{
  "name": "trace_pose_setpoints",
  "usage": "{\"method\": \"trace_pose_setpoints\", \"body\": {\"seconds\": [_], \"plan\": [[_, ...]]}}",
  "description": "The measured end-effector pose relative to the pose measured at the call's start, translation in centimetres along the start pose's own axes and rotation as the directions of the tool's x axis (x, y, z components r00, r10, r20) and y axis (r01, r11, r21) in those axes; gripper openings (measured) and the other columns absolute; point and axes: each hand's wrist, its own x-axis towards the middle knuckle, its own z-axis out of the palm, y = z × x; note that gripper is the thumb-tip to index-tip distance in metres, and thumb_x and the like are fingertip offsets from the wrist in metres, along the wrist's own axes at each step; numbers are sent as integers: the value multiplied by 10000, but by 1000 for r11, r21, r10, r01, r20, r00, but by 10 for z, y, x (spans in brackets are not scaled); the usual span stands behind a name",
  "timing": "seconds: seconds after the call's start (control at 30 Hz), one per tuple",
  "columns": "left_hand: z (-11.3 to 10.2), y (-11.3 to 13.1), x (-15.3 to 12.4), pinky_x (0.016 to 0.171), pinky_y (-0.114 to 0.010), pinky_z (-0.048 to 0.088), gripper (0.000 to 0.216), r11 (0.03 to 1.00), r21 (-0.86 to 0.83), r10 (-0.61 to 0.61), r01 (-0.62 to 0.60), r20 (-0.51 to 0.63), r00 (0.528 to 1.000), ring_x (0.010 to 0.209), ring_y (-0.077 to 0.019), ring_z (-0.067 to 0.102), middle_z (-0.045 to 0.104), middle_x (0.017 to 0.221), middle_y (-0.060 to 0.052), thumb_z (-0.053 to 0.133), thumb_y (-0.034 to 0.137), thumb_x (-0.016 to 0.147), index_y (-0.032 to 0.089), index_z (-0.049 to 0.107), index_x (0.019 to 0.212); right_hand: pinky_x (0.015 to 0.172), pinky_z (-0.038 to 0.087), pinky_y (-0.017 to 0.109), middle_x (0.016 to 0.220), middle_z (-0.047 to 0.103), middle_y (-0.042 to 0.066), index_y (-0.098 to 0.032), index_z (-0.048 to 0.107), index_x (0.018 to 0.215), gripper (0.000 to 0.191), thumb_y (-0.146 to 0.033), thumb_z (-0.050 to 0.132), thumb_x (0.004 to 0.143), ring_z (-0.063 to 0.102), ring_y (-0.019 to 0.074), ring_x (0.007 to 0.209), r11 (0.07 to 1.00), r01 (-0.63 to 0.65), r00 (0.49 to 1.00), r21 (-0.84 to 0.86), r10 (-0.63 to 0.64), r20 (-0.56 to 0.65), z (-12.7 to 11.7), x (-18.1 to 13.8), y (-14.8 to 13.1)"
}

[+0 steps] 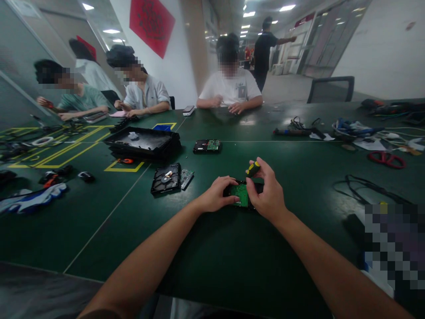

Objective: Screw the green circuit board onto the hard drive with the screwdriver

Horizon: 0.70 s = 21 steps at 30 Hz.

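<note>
A hard drive (241, 196) with its green circuit board facing up lies on the table in front of me. My left hand (219, 194) grips its left side, with the thumb along the near edge of the board. My right hand (268, 191) is closed around a screwdriver with a yellow and black handle (253, 169), held over the drive's right part. The screwdriver's tip is hidden from view. Beyond the left hand lie an opened black drive casing (166, 179) and a loose circuit board (187, 179). Farther back rests another hard drive (206, 146).
Stacked black trays (142, 142) stand at the back left. Gloves (36, 198) and a mouse (86, 177) lie at the left. At the right are red-handled scissors (387, 160), a black cable (357, 188) and a basket of tools (355, 128). Several people sit across the green table (212, 257).
</note>
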Motion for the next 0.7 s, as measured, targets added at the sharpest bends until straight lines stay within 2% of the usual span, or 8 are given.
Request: {"method": "trace_pose_setpoints", "body": {"seconds": [0.1,0.23,0.33,0.47,0.7], "plan": [[1,-1,0,1172,-537,405,482,1000,0,-9,9,-4,1000,1372,-312,525,626,1389,-115,787,371,894,240,606,1320,985,628,506,1453,613,155,-259,268,1626,720,-217,605,991,737,273,1099,998,-8,1000,58,7,16,1,0,1],[0,1,0,1173,-539,406,476,1000,1,-15,15,4,1000,1379,-314,523,626,1395,-115,787,361,894,242,608,1319,903,655,522,1393,625,141,-290,343,1596,702,-267,659,969,737,280,1011,999,2,1000,-33,-3,-24,1,0,0],[0,1,0,1174,-531,408,477,1000,-4,-10,10,-1,1000,1377,-311,520,620,1403,-120,787,360,897,236,608,1321,902,654,523,1411,603,145,-291,349,1593,712,-264,672,959,723,293,1047,998,16,999,-61,-19,-36,0,0,0],[1,0,-1,1167,-525,415,473,1000,-4,-5,5,-4,1000,1364,-310,525,617,1403,-122,787,372,897,231,610,1312,930,644,535,1450,585,156,-273,292,1615,732,-238,638,971,710,307,1115,1000,10,1000,-19,-10,-4,0,-1,2],[3,-5,0,1171,-525,410,499,1000,-3,3,-3,0,1000,1363,-308,528,614,1411,-112,795,384,887,256,605,1331,892,655,504,1386,605,143,-284,362,1580,705,-256,676,950,710,286,1048,997,41,998,-71,-44,-48,0,0,1]]}}
